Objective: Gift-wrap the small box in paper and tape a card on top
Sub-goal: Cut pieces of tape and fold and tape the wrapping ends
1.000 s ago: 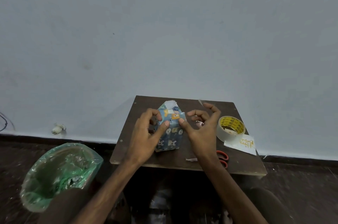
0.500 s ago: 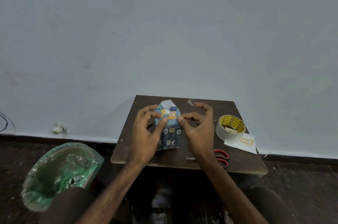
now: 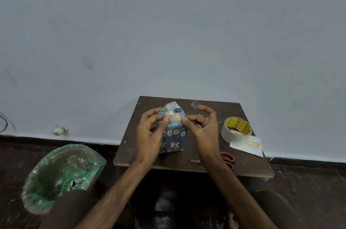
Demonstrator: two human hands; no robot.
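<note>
The wrapping is at its end-closing step. The small box [image 3: 173,135] stands upright on the desk [image 3: 249,165] between the two hands, its sides already covered in blue printed paper. The left hand [image 3: 149,135] curls round its upper left corner and the right hand [image 3: 203,131] pinches the upper right, both thumbs pressing the side folds inward. Just beyond the thumbs a pointed flap [image 3: 173,106] stands up, white side showing.

The next move probably calls for folding that flap down and fixing it. A clear tape strip [image 3: 194,104] sits just past the right forefinger tip - stuck to it or to the desk, I cannot tell.

Right of the right hand lies a tape roll [image 3: 227,135]; the black print on its yellow core is too small to read. Touching it is the card [image 3: 251,146], whose gold script appears to say "Happy Birthday" - upside down from here.
</note>
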